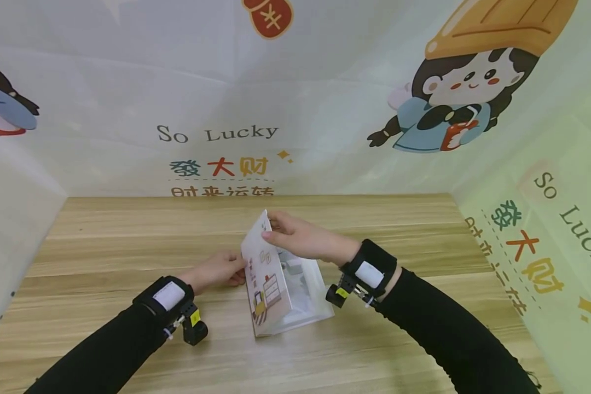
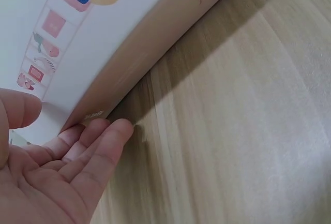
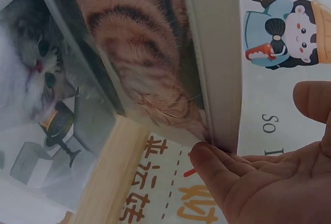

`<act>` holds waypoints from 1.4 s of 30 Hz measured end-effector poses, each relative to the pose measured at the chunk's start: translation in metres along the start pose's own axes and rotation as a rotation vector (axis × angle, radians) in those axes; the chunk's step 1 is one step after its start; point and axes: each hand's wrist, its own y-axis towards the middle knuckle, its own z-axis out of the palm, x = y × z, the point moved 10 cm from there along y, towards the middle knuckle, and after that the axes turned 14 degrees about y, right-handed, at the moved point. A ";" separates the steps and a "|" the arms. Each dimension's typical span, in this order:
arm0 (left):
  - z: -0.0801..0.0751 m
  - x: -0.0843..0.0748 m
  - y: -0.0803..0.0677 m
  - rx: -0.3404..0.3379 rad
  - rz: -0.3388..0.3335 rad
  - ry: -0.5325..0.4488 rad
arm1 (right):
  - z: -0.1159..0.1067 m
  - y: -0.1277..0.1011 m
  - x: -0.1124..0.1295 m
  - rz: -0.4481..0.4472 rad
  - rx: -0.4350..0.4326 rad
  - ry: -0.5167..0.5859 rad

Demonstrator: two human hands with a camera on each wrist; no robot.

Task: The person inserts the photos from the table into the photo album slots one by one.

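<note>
A photo album with a white printed cover stands partly opened on the wooden table. Its cover is raised and leans up. Beneath it shows a page with a grey and white kitten photo. A ginger cat photo is on the raised leaf. My right hand touches the top edge of the raised leaf with extended fingers, its thumb apart from them in the right wrist view. At the brown spine, my left hand rests its fingertips low down, with the thumb over the cover's corner.
The wooden table extends around the album. A white printed cloth hangs behind it, and further cloth walls stand at left and right. Both wrists wear black bands with small cameras.
</note>
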 end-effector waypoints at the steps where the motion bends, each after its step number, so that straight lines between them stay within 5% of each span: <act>1: 0.000 0.001 0.000 -0.006 -0.005 -0.004 | -0.003 -0.001 -0.002 0.008 -0.010 -0.001; 20: 0.009 0.003 0.002 -0.036 -0.044 0.051 | -0.049 -0.023 -0.081 0.213 -0.236 0.049; 32: 0.012 -0.005 0.004 -0.029 -0.026 0.055 | -0.047 -0.033 -0.122 0.268 -0.255 0.013; 42: 0.012 -0.006 0.005 -0.032 -0.014 0.038 | -0.040 -0.041 -0.133 0.268 -0.236 0.033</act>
